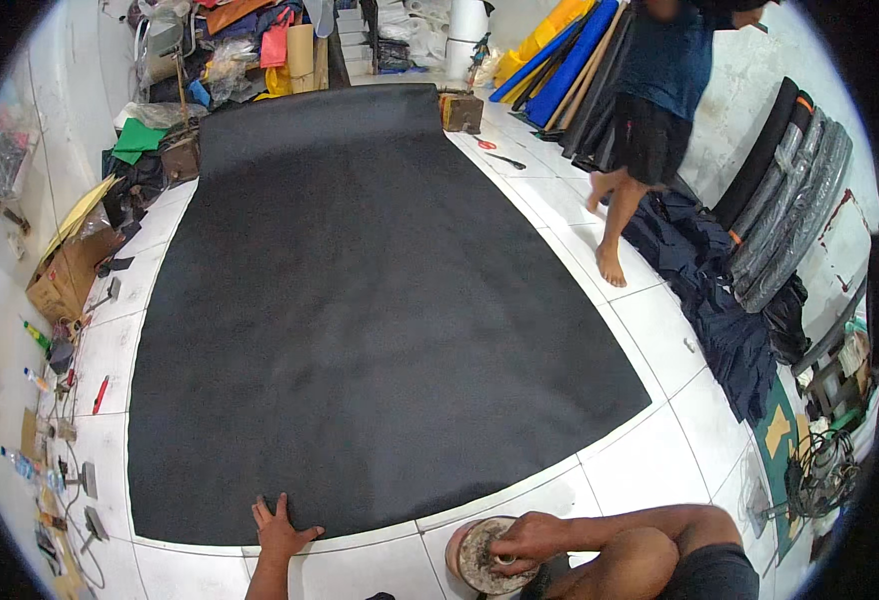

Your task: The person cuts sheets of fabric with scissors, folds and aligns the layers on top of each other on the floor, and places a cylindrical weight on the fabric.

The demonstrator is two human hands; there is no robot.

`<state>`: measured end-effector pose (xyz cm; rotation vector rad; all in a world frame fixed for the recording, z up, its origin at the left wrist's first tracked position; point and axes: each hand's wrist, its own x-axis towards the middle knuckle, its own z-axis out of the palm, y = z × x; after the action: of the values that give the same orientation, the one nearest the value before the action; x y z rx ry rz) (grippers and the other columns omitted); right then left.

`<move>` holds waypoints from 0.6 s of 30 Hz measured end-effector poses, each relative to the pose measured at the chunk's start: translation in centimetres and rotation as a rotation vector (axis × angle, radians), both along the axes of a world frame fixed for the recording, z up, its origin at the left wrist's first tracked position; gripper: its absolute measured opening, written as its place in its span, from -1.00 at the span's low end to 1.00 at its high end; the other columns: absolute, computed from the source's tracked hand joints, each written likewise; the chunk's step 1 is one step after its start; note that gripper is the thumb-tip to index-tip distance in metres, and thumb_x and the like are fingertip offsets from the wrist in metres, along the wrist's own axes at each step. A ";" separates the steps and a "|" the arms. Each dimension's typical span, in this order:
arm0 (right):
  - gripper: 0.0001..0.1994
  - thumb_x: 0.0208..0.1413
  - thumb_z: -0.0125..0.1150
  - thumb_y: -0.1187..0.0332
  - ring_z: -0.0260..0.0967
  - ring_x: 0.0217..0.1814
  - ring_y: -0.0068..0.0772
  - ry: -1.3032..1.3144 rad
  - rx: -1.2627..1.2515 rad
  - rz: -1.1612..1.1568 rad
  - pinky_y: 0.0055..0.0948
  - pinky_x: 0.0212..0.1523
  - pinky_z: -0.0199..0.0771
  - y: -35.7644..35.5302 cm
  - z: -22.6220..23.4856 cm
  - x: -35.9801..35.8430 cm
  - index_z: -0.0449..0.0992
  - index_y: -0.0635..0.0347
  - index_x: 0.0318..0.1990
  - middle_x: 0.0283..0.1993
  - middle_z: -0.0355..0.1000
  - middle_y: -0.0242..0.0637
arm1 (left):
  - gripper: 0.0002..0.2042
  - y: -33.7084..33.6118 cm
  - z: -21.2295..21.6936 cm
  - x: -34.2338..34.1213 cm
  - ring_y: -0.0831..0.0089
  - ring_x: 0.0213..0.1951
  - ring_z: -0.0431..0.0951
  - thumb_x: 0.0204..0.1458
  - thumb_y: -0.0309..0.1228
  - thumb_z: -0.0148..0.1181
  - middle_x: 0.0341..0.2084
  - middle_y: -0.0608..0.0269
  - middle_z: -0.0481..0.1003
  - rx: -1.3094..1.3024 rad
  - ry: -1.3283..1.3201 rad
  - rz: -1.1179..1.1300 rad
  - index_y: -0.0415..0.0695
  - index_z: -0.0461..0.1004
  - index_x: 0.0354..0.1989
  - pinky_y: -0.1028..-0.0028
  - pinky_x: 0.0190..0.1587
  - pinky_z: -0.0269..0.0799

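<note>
Sheet (380, 300), black, covers tiled floor (650, 450). Left hand (283, 528) splayed apart on sheet's near edge; right hand (532, 540) clamped on round, mottled-topped object (478, 562) beside that edge.

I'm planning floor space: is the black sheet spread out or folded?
Mostly spread out: the black sheet lies flat across the tiles, though its far end looks rolled.

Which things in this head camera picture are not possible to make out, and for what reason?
All in the head view:
Round, mottled grey-brown disc: partly covered by the right hand, so the exact grip is unclear.
White tiled floor beneath the large black flexible sheet: hidden by the sheet.
Co-worker in dark clothes: head cut off by the upper edge.
Slim red object, left: too small to identify.
</note>
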<state>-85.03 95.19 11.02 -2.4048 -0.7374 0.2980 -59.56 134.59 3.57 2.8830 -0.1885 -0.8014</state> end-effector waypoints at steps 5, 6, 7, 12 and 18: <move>-0.68 0.04 0.22 -0.06 0.40 -0.67 -0.13 -0.139 -0.118 -0.371 -0.20 -0.66 0.39 -1.8 1.7 1.9 0.37 -0.06 -0.34 -0.68 0.36 -0.26 | 0.20 -0.8 -0.8 0.7 -0.10 0.44 -0.27 -0.43 0.14 0.54 0.43 -0.13 -0.32 -0.022 0.031 0.022 0.03 -0.05 0.43 -0.07 0.32 0.07; -0.69 0.01 0.25 -0.04 0.43 -0.65 -0.19 -0.098 -0.223 -0.403 -0.26 -0.63 0.44 -1.9 2.9 2.9 0.40 -0.06 -0.36 -0.65 0.39 -0.28 | 0.18 -1.1 -0.5 1.0 -0.11 0.43 -0.23 -0.42 0.12 0.55 0.42 -0.15 -0.29 -0.022 0.010 0.015 0.04 -0.03 0.42 -0.07 0.32 0.10; -0.70 0.00 0.27 -0.02 0.44 -0.66 -0.21 -0.140 -0.152 -0.451 -0.29 -0.62 0.46 -2.1 4.3 4.2 0.43 -0.03 -0.36 -0.63 0.41 -0.30 | 0.15 -1.0 0.0 1.0 -0.12 0.43 -0.19 -0.41 0.11 0.55 0.42 -0.17 -0.26 -0.020 -0.007 0.001 0.05 -0.01 0.41 -0.07 0.31 0.12; -0.72 -0.07 0.35 0.12 0.47 -0.65 -0.26 -0.368 -0.041 -0.572 -0.32 -0.61 0.43 -4.1 3.6 9.5 0.49 0.13 -0.40 -0.69 0.42 -0.26 | 0.12 -1.2 -0.2 1.5 -0.19 0.39 -0.10 -0.41 0.06 0.56 0.40 -0.21 -0.18 -0.036 -0.075 0.004 0.04 0.03 0.38 -0.07 0.24 0.25; -0.73 -0.07 0.36 0.13 0.46 -0.67 -0.32 -0.376 -0.008 -0.654 -0.35 -0.64 0.42 -5.4 0.9 12.5 0.50 0.12 -0.41 -0.70 0.41 -0.27 | 0.12 -1.2 -0.9 0.9 -0.22 0.37 -0.05 -0.44 0.01 0.60 0.36 -0.27 -0.15 -0.022 -0.077 -0.035 -0.03 0.05 0.35 -0.07 0.24 0.25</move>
<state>-72.50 89.84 11.92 -2.5807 -0.0644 -0.4241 -58.69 133.35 2.64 2.8997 -0.2550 -0.6902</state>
